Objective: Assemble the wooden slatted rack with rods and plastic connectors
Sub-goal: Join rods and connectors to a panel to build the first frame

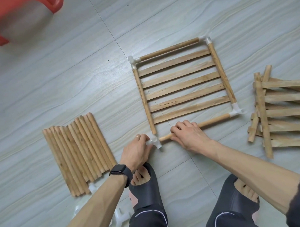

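Note:
A square slatted rack panel (182, 86) lies flat on the floor, with several wooden slats between round side rods. White plastic corner connectors sit at its far left (133, 60), far right (206, 40) and near right (236, 110) corners. My left hand (138, 148) grips the fourth white connector (155, 141) at the near left corner. My right hand (189, 134) is closed around the near rod (214, 121), whose free end (163, 138) lies just right of that connector, a small gap between them.
A row of loose wooden rods (79, 153) lies at the left. A pile of slatted panels (280, 112) is stacked at the right. Spare white connectors (120, 216) lie by my left arm. My feet in dark slippers (145, 190) are below. A red stool (23, 17) stands far left.

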{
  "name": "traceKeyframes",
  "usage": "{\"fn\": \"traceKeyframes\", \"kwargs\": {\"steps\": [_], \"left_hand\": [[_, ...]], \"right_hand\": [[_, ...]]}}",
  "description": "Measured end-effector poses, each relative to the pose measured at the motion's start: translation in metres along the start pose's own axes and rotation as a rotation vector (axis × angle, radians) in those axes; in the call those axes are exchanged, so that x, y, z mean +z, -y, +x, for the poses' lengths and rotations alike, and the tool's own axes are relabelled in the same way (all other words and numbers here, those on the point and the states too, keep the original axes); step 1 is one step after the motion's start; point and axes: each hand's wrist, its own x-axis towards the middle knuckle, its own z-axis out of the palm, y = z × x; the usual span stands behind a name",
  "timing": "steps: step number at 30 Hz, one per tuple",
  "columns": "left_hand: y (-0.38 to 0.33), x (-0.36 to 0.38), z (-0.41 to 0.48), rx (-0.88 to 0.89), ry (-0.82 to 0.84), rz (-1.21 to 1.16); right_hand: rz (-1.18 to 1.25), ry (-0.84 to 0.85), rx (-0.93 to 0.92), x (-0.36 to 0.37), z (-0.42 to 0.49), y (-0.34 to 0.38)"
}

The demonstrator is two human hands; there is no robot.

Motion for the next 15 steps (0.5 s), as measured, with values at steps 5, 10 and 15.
{"fn": "traceKeyframes", "kwargs": {"steps": [5, 10, 15], "left_hand": [[0.003, -0.015, -0.002, -0.135, 0.047, -0.385], [0.004, -0.022, 0.002, -0.172, 0.116, -0.337], [-0.005, -0.019, -0.005, -0.161, 0.162, -0.272]], "right_hand": [[0.014, -0.002, 0.007, 0.002, 0.002, 0.000], [0.022, -0.010, 0.007, 0.002, 0.002, 0.000], [0.039, -0.036, 0.005, 0.003, 0.000, 0.000]]}}
